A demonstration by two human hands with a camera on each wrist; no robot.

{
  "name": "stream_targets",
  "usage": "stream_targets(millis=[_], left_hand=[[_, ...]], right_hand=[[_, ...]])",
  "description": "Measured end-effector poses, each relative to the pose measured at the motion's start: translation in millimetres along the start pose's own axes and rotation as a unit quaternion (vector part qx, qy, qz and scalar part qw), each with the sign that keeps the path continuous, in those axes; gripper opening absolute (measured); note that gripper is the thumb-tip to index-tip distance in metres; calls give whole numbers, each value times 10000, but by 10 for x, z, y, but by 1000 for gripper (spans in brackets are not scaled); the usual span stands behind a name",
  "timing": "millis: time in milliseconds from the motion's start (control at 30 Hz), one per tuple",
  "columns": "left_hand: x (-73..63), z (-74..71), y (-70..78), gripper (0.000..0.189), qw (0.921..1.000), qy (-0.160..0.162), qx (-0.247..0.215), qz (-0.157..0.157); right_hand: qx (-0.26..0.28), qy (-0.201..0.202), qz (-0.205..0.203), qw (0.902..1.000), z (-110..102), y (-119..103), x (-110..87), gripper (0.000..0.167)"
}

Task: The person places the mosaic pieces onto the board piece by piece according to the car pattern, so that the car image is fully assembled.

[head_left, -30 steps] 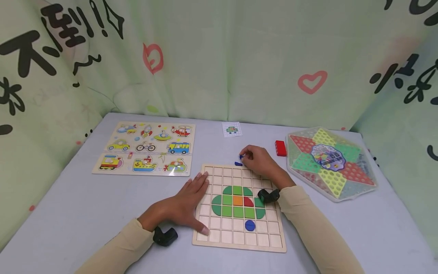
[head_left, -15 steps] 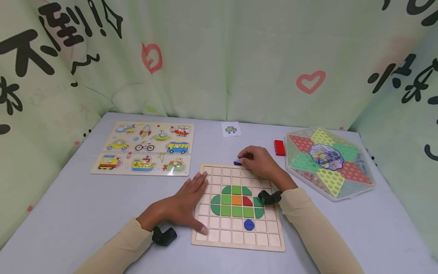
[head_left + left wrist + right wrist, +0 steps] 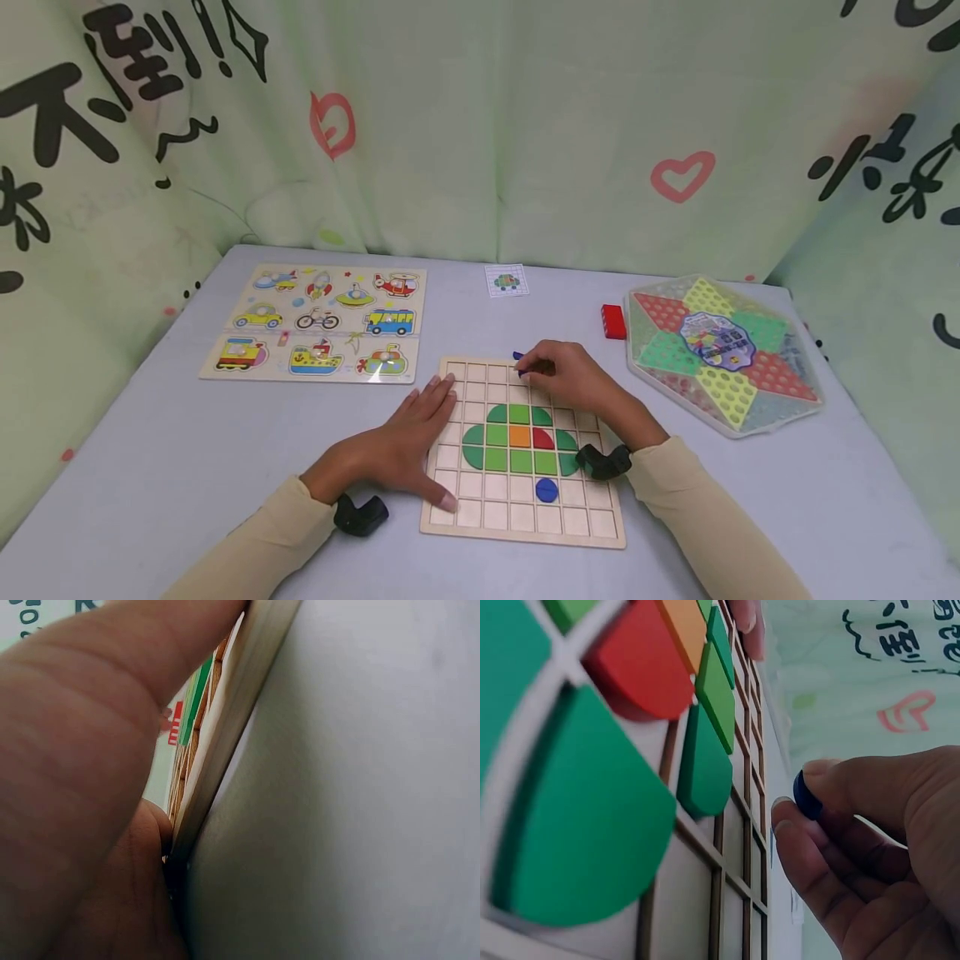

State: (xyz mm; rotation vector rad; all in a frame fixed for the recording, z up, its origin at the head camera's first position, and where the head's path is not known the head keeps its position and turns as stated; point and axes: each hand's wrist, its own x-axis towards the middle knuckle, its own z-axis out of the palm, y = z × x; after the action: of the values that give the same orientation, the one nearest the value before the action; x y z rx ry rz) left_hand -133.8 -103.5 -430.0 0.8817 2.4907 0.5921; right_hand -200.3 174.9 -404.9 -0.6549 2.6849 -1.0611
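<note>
My right hand (image 3: 566, 375) pinches a small blue half-round piece (image 3: 807, 798) between thumb and fingers, above the far edge of a wooden grid board (image 3: 472, 520). On the board's left edge rests my left hand (image 3: 401, 442), fingers spread. Green, orange and red pieces form a domed shape in the grid; an orange square (image 3: 520, 436) sits beside a red quarter-round (image 3: 543, 439). Below them lies a blue circle (image 3: 547, 490) made of two halves. Another blue piece (image 3: 517, 355) is on the table just past the board, partly hidden by my right hand.
A vehicle picture puzzle (image 3: 352, 333) lies at the left. At the back is a small pattern card (image 3: 507, 281) with a similar shape. A red block (image 3: 613, 322) stands beside a hexagonal plastic game box (image 3: 720, 342) at the right. A curtain hangs behind the table.
My right hand, pinching the blue piece, has come back toward me from beyond the board to over its far rows. My left hand has stayed in place.
</note>
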Motion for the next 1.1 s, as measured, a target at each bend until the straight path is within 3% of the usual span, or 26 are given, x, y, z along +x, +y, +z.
stream_targets(millis=[333,567,833,1100], left_hand=[[6,3,-12,132,10000,7,-33,11],[0,10,-16,132,10000,4,-44,69],[-8,10,-18,133,10000,16,-45,61],[-3,6,-15,132,9999,10,10,102]], right_hand=[[373,-703,-375,9961,98,-113,-165,14],[1328,-1150,-336,9839,165,-275,-319,12],[1056,-1297,-375,9852,268,-390,-448,6],[909,-1625,-509,9812,376,-441,-531,11]])
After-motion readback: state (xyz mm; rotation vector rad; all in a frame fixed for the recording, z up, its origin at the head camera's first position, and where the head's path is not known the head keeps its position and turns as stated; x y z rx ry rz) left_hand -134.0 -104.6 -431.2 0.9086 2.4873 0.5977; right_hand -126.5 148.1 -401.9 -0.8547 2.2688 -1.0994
